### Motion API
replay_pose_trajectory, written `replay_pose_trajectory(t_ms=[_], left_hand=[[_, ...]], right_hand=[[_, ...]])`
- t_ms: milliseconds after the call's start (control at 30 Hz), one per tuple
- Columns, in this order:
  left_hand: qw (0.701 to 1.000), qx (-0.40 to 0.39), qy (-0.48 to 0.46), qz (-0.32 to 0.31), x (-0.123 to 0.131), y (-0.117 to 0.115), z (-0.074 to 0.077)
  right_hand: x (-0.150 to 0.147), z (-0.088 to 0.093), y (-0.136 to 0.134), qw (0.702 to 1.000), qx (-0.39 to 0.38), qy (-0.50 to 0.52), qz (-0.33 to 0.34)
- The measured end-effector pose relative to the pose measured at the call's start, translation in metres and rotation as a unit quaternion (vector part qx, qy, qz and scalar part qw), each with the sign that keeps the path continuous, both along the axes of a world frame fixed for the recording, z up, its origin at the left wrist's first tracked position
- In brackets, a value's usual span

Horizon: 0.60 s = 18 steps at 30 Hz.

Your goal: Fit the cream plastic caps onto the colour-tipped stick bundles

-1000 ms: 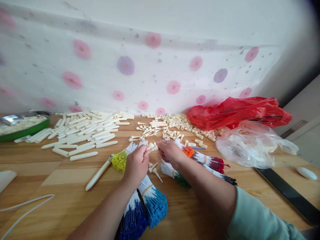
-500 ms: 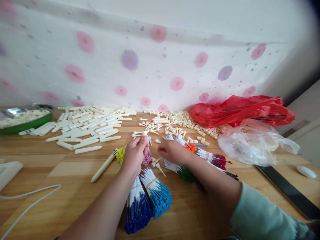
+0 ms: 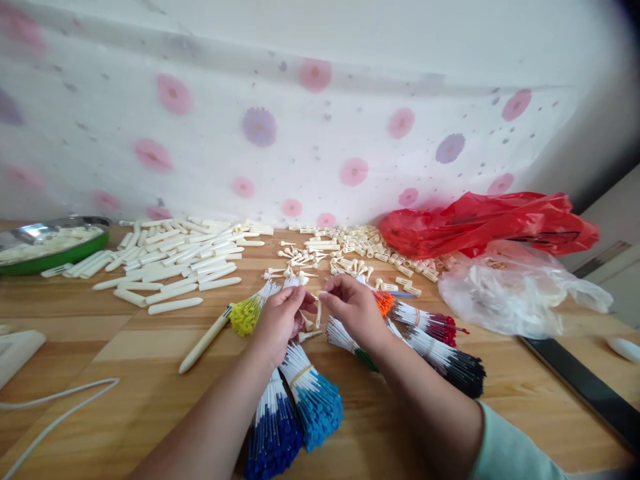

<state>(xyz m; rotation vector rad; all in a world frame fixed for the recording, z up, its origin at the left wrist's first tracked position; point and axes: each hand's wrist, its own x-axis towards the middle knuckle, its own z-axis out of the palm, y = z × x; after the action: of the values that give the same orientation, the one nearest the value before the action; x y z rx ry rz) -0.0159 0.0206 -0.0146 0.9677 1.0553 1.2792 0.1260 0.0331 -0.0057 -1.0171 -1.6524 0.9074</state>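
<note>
My left hand is closed in a pinch above the bundles of pen refills, its fingertips turned toward the right hand. Opposite it, my right hand pinches with thumb and forefinger. A small cream plastic piece shows between the two sets of fingertips; the exact grip is partly hidden. Below the hands lie a light blue refill bundle and a dark blue bundle. A yellow bundle is left of my left hand. Loose cream plugs with pointed ends lie under the fingertips.
White pen barrels are heaped at back left, by a green-sided pan. An assembled pen lies left. Orange, dark red and black bundles lie right, near red and clear bags.
My right hand has moved up and its fingertips now meet those of my left hand. The left hand has tilted to the right, and a cream piece now shows between them.
</note>
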Motion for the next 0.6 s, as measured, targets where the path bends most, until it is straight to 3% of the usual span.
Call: replay_pose_trajectory(t_ms=[100,233,333,433,600], left_hand=[[0.997,-0.02,-0.011,-0.07,0.004,-0.005,-0.001],[0.985,-0.07,-0.096,-0.128,0.007,-0.012,0.006],[0.978,-0.104,-0.154,-0.096,0.009,-0.012,0.009],[0.972,-0.141,-0.189,-0.027,0.01,-0.009,0.008],[0.978,-0.141,-0.152,0.02,0.013,-0.011,0.005]], right_hand=[[-0.003,-0.007,0.004,0.996,-0.009,0.082,-0.038],[-0.005,-0.011,0.002,0.998,0.012,0.048,-0.029],[-0.002,-0.007,-0.005,0.991,0.121,-0.003,-0.053],[0.0,0.0,-0.014,0.972,0.214,-0.093,-0.008],[-0.004,0.006,-0.021,0.948,0.2,-0.244,0.042]])
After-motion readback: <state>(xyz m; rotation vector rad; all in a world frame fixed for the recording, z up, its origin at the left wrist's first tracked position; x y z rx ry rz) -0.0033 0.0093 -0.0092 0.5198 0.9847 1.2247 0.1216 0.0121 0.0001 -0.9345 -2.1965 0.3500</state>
